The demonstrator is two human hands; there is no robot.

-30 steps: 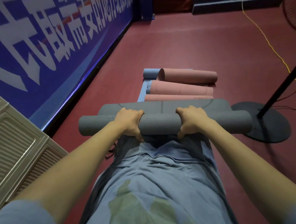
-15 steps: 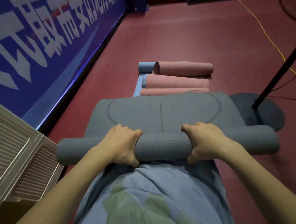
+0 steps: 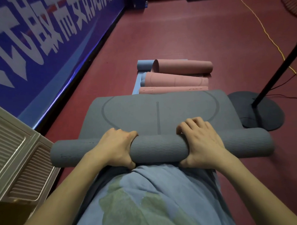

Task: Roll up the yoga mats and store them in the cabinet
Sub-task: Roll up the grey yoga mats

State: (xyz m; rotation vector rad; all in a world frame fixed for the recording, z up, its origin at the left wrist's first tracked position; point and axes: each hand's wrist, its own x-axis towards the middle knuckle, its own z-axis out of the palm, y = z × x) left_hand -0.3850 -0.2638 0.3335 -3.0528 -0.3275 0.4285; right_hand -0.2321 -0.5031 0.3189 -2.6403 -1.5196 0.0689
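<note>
red floor [image 3: 183, 35] beside a blue banner [image 3: 41, 40]. head view: the grey mat [image 3: 159, 149] lies across the floor at the person's knees; more flat mat shows ahead than a second ago, so it has unrolled somewhat. left hand [image 3: 115, 147] and right hand [image 3: 202, 144] hold it, fingers curled round. pink mats [image 3: 176, 74] wait beyond.

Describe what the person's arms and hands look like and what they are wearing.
Both forearms are bare from wrist to past the elbow; no sleeves show. The left hand and right hand wear no gloves, rings, watch or wristband. Below them hangs a loose light blue shirt with a faded greenish print on its front.
</note>
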